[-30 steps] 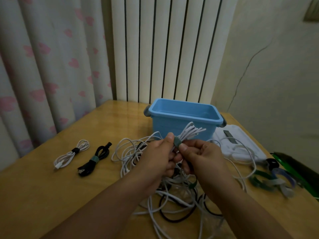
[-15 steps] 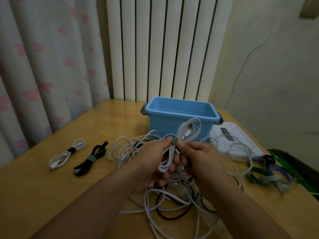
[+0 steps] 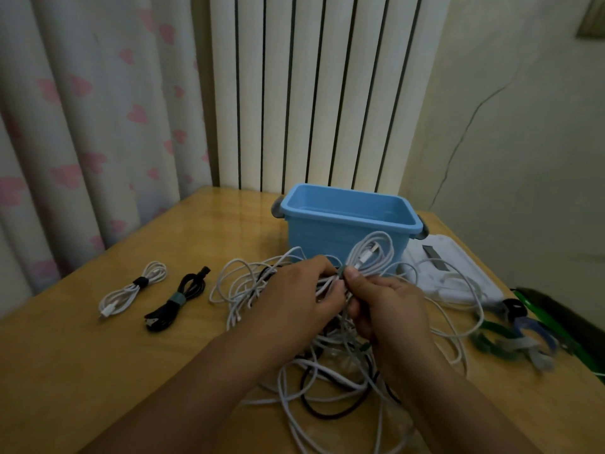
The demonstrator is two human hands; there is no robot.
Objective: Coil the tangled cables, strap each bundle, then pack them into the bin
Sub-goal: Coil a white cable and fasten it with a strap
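Your left hand (image 3: pixel 294 291) and right hand (image 3: pixel 386 306) meet in a tight grip on a white cable bundle (image 3: pixel 366 260), fingers pinching the green strap (image 3: pixel 340 273) round its middle. Its loops rise just beyond the grip, in front of the blue bin (image 3: pixel 347 224). Under the grip lies the tangled cable pile (image 3: pixel 327 371) on the table (image 3: pixel 82 371). Two strapped bundles, white (image 3: pixel 134 291) and black (image 3: pixel 178 301), lie well left of it.

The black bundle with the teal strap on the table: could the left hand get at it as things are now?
Probably yes, once freed. The black bundle lies in the open on the left hand's side with only bare table between them, but that hand's fingers now hold the white coil being strapped.
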